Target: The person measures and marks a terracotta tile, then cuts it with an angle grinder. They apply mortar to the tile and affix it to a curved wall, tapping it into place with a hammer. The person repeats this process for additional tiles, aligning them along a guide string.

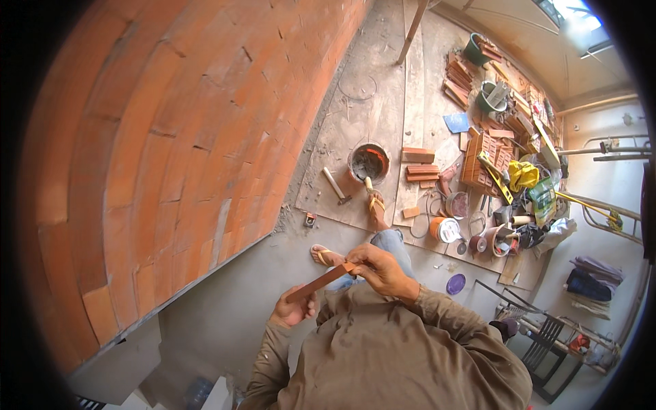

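My left hand [295,307] is closed around the lower-left end of a thin terracotta brick slip [318,283]. The slip is held at a slant in front of my body. My right hand [376,268] grips its upper-right end with fingers and thumb. Past my hands, my feet [326,254] in sandals stand apart, the forward one beside a bucket of grey mortar [369,162]. A hammer [335,183] with a pale handle lies left of that bucket, and a small tape measure [310,220] sits near the wall's foot.
A brick-faced wall [157,150] runs along the left. On the boards [362,102] to the right lie stacked slips [421,173], hollow bricks [478,160], a drill [447,178], a white-lidded bucket [447,229] and cluttered tools. A post [412,31] stands ahead; metal frames [547,328] are at lower right.
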`<state>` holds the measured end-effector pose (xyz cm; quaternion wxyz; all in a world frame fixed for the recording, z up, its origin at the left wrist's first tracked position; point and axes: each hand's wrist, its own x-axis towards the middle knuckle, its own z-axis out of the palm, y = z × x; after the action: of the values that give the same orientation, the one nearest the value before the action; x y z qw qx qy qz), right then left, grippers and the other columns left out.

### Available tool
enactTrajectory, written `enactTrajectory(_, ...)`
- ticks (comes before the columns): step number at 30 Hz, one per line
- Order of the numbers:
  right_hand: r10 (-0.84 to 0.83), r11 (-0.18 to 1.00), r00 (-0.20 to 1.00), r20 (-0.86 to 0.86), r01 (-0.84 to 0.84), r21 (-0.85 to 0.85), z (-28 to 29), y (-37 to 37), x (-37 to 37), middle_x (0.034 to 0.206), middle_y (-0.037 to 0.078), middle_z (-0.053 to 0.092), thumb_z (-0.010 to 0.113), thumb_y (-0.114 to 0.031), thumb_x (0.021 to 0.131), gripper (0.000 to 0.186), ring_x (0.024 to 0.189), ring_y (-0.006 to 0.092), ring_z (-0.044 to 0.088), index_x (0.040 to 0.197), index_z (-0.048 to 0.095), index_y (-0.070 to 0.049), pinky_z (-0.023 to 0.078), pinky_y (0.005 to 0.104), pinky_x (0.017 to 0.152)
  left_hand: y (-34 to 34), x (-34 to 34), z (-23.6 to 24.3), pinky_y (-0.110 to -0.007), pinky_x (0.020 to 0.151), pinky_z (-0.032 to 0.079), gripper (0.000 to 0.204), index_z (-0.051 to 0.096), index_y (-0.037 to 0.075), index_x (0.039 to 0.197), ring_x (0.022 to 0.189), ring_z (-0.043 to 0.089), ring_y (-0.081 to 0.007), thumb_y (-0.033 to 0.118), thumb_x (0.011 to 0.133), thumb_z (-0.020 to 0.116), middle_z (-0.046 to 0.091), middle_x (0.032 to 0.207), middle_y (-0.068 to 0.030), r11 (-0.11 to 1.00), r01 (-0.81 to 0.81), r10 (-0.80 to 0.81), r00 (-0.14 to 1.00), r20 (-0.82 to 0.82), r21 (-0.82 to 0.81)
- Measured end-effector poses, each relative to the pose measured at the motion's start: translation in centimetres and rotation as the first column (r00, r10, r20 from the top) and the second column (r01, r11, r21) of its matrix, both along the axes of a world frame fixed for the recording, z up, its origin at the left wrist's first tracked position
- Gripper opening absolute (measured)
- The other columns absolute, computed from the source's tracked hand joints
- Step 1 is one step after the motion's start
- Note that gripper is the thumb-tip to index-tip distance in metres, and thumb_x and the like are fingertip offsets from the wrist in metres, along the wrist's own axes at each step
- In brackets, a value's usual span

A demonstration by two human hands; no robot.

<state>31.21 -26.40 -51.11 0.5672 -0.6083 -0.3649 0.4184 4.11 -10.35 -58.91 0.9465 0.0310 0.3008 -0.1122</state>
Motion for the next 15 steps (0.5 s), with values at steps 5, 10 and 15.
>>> enactTrajectory(5,0.003,0.998,1.000,0.001,-0.003,-0.059,-7.3,1.7,7.7,0.117,0.016,0.065,0.070,-0.013,0.093,0.034,0.104,0.0258,0.067,0.123,0.060,-0.002,0.055,0.0363,0.086,-0.8,6.4,-1.9,-0.031,0.058,0.049,0.040,0.064,0.000,0.107,0.068,0.064,-0.0194,0.039,0.099,0.058,0.067,0.083,-0.0085,0.990,-0.050,0.092,0.942,-0.322,0.135)
enactTrajectory(10,-0.020,0.845,0.999,0.041,0.038,-0.533,-31.1,1.4,15.4,0.109,0.022,0.067,0.072,-0.028,0.091,0.045,0.099,0.0340,0.068,0.125,0.060,0.000,0.055,0.0413,0.084,-2.9,14.7,-7.9,-0.033,0.058,0.051,0.034,0.060,-0.001,0.109,0.069,0.064,-0.0176,0.032,0.102,0.057,0.065,0.085,-0.0106,0.765,0.213,0.221,0.799,-0.559,0.607)
enactTrajectory(15,-0.135,0.760,0.949,0.286,0.284,-0.584,-56.2,-0.3,19.8,0.130,0.033,0.053,0.057,-0.028,0.094,0.051,0.128,0.0484,0.045,0.130,0.054,0.009,0.029,0.0534,0.114,-4.3,15.9,-21.2,-0.029,0.056,0.052,0.036,0.060,-0.001,0.099,0.063,0.065,-0.0165,0.035,0.103,0.055,0.065,0.078,-0.0095,0.634,0.644,0.116,0.468,-0.876,0.428)
